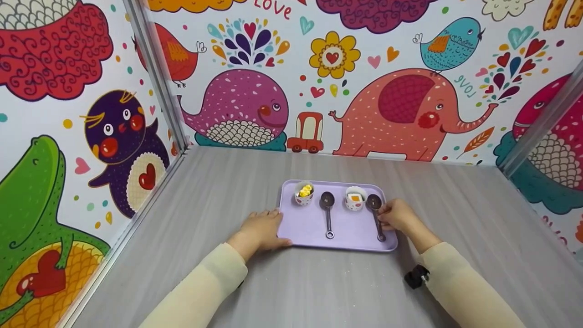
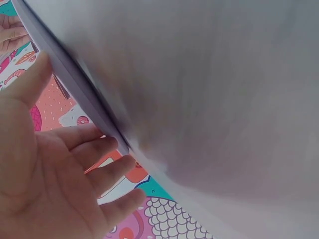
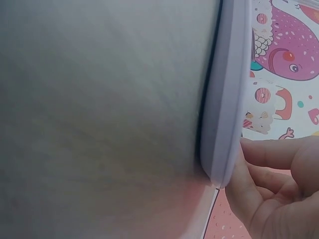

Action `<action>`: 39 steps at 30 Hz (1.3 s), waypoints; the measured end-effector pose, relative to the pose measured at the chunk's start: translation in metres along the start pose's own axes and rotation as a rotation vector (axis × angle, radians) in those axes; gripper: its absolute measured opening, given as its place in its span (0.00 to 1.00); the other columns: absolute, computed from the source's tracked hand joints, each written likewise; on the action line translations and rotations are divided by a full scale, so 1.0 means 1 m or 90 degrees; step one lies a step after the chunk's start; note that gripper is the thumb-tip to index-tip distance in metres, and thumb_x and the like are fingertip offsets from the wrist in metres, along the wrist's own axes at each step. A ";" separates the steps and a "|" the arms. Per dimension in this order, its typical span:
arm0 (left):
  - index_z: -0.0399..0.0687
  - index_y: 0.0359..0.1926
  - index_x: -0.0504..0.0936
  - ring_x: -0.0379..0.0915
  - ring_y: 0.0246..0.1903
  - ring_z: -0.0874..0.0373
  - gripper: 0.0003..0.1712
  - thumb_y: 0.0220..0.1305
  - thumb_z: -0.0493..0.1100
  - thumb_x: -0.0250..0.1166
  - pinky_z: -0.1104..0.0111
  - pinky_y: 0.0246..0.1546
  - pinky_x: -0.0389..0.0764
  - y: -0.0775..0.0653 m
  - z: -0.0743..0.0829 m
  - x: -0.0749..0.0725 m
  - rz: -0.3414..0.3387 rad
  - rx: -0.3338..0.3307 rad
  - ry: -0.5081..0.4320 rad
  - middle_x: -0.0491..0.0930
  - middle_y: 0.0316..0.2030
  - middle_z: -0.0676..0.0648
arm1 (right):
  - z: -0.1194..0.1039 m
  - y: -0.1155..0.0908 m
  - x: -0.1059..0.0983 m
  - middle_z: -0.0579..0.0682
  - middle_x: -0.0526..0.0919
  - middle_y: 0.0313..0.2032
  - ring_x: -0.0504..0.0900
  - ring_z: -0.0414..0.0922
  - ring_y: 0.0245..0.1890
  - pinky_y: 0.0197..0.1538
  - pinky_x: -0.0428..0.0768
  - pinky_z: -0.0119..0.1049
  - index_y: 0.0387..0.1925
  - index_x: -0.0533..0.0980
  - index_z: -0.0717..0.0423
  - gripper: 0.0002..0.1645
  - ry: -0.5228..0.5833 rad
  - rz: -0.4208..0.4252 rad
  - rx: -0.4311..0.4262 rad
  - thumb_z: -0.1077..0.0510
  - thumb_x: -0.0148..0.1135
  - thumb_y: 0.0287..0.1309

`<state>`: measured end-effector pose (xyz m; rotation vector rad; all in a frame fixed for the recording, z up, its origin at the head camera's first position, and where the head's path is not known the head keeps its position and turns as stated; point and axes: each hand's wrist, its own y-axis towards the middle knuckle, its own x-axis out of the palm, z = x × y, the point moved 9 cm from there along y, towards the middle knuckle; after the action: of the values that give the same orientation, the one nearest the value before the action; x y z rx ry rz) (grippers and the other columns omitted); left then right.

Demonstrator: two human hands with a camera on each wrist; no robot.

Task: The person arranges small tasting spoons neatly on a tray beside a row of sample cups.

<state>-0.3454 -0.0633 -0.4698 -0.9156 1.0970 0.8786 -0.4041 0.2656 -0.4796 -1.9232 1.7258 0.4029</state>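
A lilac tray (image 1: pixel 303 230) lies on the table, bearing two brown measuring spoons and two small patterned paper cups. My left hand (image 1: pixel 262 230) rests at the tray's left front corner, fingers along the left side and thumb at the front rim. In the left wrist view its fingers (image 2: pixel 107 172) are loosely extended against the rim. My right hand (image 1: pixel 398 216) reaches over the right rim and pinches the handle of the right measuring spoon (image 1: pixel 375 202); the fingertips partly hide the grip. The other measuring spoon (image 1: pixel 327 201) lies mid-tray.
The left paper cup (image 1: pixel 304 200) holds yellow pieces; the right paper cup (image 1: pixel 355 204) holds something white and orange. Printed cartoon walls (image 1: pixel 319 91) enclose the grey table (image 1: pixel 218 182) at the back and sides. A black device (image 1: pixel 415 277) sits at the right wrist.
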 end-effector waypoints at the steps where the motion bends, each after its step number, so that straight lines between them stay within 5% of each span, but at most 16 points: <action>1: 0.36 0.73 0.65 0.59 0.71 0.41 0.51 0.61 0.67 0.65 0.45 0.70 0.58 0.000 0.000 0.000 -0.001 0.000 0.000 0.64 0.72 0.39 | 0.000 0.000 0.000 0.54 0.78 0.25 0.80 0.42 0.22 0.29 0.86 0.35 0.36 0.73 0.79 0.04 0.000 0.000 0.000 0.77 0.58 0.58; 39: 0.36 0.72 0.65 0.59 0.71 0.41 0.50 0.62 0.67 0.64 0.45 0.70 0.57 -0.001 0.000 0.000 0.004 -0.002 0.013 0.64 0.72 0.40 | 0.001 -0.019 -0.007 0.53 0.83 0.25 0.83 0.41 0.23 0.30 0.86 0.35 0.35 0.73 0.82 0.06 0.021 -0.012 -0.021 0.76 0.59 0.59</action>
<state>-0.3443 -0.0636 -0.4696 -0.9262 1.1164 0.8786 -0.3865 0.2727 -0.4733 -1.9777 1.7304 0.3975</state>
